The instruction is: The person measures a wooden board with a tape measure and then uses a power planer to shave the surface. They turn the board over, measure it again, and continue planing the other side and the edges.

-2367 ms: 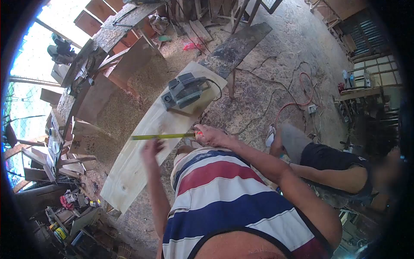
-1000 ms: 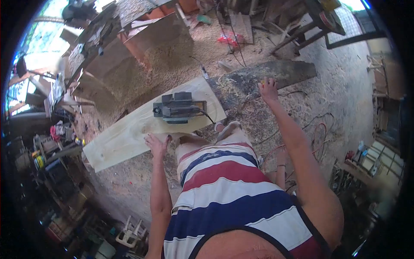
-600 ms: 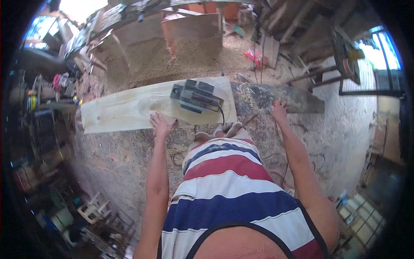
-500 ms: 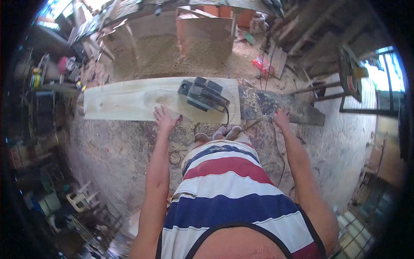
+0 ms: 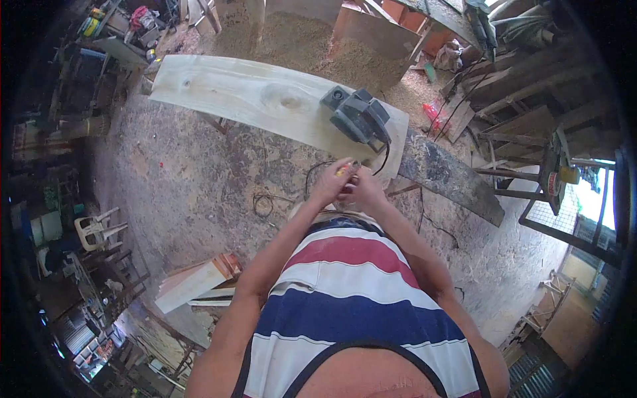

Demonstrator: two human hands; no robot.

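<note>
My left hand [image 5: 330, 183] and my right hand [image 5: 367, 189] are close together in front of my waist, just short of the board's near edge. The fingers of both are curled in. A small yellow-and-red bit shows at my left fingers, too small to name. Whatever lies between the hands is mostly hidden. Beyond them, a dark electric planer [image 5: 358, 118] rests on a long pale wooden board [image 5: 232, 85], its cord hanging over the near edge. The board lies on a dark, worn plank [image 5: 454, 176] that sticks out to the right.
Wood shavings [image 5: 292, 43] cover the floor behind the board. A black cord [image 5: 263, 204] lies coiled on the floor. Cut wood pieces [image 5: 199, 282] are stacked at lower left, near a pale plastic chair [image 5: 98, 227]. A metal-framed stand [image 5: 547, 179] is at right.
Both hands have left the board and plank and come together in front of me. The view has turned, so the board now slants down to the right. The planer remains on it.
</note>
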